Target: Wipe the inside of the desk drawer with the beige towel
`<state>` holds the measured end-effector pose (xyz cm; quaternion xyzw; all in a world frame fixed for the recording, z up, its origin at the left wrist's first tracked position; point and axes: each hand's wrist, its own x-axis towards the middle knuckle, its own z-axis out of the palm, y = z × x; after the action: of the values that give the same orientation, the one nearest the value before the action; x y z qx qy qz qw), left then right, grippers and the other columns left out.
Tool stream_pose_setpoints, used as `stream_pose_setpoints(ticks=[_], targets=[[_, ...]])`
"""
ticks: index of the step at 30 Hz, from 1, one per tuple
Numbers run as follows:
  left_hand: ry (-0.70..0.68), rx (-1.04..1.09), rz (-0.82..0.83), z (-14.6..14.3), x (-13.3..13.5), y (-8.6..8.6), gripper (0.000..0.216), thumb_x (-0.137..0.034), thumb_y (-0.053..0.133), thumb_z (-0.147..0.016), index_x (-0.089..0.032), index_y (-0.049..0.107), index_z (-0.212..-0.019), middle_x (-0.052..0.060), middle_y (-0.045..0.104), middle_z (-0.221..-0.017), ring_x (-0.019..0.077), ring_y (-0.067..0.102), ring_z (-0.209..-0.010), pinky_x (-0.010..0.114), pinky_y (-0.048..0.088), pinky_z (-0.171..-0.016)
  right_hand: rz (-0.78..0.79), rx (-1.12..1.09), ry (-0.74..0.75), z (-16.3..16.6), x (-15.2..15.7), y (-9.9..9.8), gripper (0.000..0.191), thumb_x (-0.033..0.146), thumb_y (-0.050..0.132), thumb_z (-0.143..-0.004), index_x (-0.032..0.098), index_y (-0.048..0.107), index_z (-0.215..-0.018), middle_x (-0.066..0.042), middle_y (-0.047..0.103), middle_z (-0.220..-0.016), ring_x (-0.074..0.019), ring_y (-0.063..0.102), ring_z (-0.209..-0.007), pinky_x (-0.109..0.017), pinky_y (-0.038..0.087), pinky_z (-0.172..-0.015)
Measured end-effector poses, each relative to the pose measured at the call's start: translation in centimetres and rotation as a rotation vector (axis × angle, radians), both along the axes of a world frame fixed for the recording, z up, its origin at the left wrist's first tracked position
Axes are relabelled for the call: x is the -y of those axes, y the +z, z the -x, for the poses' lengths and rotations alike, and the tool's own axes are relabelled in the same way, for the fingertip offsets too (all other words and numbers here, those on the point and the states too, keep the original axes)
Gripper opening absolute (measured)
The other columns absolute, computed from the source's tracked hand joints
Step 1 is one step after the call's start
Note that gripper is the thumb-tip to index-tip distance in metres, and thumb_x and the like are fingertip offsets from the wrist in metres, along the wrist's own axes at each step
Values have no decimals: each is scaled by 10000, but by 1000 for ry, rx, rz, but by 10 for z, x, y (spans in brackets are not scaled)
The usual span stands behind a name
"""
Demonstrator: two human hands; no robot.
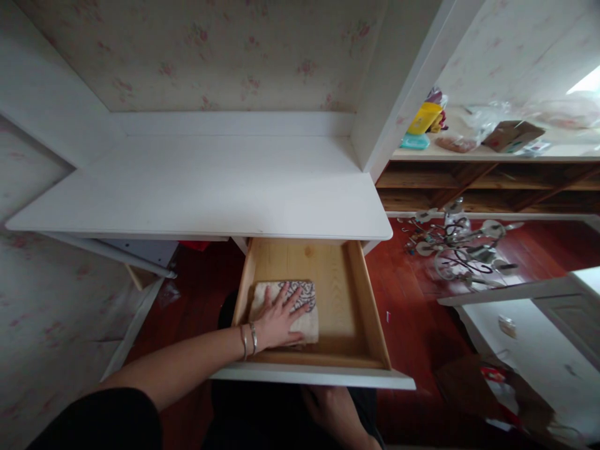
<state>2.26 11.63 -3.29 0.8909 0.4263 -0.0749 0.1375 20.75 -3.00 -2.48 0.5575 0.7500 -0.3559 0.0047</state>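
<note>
A folded beige cloth [308,322] with a dark ornamental pattern lies in the left part of a pulled-out wooden drawer [340,300]. Flat on top of it rests my left hand [277,322], fingers spread, two bangles on the wrist. Below the white drawer front [314,375] is my right hand [330,403]. Its fingers are hidden beneath that front, so what they touch does not show. Bare wood shows in the drawer to the right of the cloth.
Above the drawer is a white desktop [225,181] with side panels. On the right, a metal chandelier [462,240] lies on the red floor [403,300], near a white cabinet [529,337]. A low shelf [422,178] carries plastic bags, a yellow container [425,117] and a cardboard box [513,134].
</note>
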Motion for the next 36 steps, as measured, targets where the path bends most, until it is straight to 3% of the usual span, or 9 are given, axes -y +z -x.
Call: stream_pose_setpoints(ticks=[5,13,18,22,24,29,33,36], targets=[[26,7,-37,31,-34,-1,736,-733,412,-859,-409,297,-1510,4,171,-1637,359,118,-1487,628,106,-1159,59,23,32,2,-4,1,348,167,469,-923,226,728,-1148,-98,721,-1164,-315,654,-1100,-393,489,-947],[51,15,-134,3,-102,-14,746,-697,445,-869,-350,312,-1516,37,209,-1627,343,141,-1485,585,92,-1175,44,-43,14,-1,-5,-2,333,158,452,-920,244,732,-1079,-77,745,-1087,-272,678,-1026,-322,487,-881],[36,50,-135,-9,-137,-2,654,-558,516,-896,-382,340,-1501,1,243,-1616,304,197,-1470,502,119,-1193,29,-109,-9,-1,-7,5,355,142,434,-915,274,719,-1080,-58,732,-1134,-253,668,-1058,-301,477,-882],[163,23,-38,-15,-135,7,579,-497,492,-918,-465,342,-1477,-40,294,-1596,364,297,-1392,587,276,-1098,35,-126,-21,0,-9,10,359,130,432,-907,273,718,-1070,-54,729,-1146,-256,661,-1083,-299,483,-887],[231,2,-55,-14,-127,6,575,-517,466,-926,-473,325,-1481,-38,268,-1606,402,284,-1379,651,293,-1055,27,-150,-32,-1,-8,7,350,142,426,-920,268,718,-1067,-54,738,-1120,-251,669,-1067,-296,487,-887],[248,-14,-122,-11,-114,-9,616,-590,402,-932,-453,253,-1513,-55,190,-1630,433,57,-1460,778,169,-1055,42,-111,-16,-4,-6,-3,332,176,440,-932,260,724,-1084,-75,732,-1131,-281,658,-1081,-361,485,-931],[209,-4,-86,-19,-118,-14,640,-622,407,-919,-434,265,-1514,-36,202,-1628,413,61,-1474,789,98,-1076,43,-174,18,-4,-10,-3,365,153,474,-904,298,698,-1154,-58,683,-1252,-273,636,-1122,-405,441,-1019],[190,5,-117,-43,-119,-13,642,-652,417,-902,-462,281,-1500,-54,189,-1629,414,34,-1476,809,31,-1062,21,-214,28,-4,-11,-2,426,104,477,-875,321,686,-1176,-43,658,-1295,-276,611,-1163,-424,417,-1052]])
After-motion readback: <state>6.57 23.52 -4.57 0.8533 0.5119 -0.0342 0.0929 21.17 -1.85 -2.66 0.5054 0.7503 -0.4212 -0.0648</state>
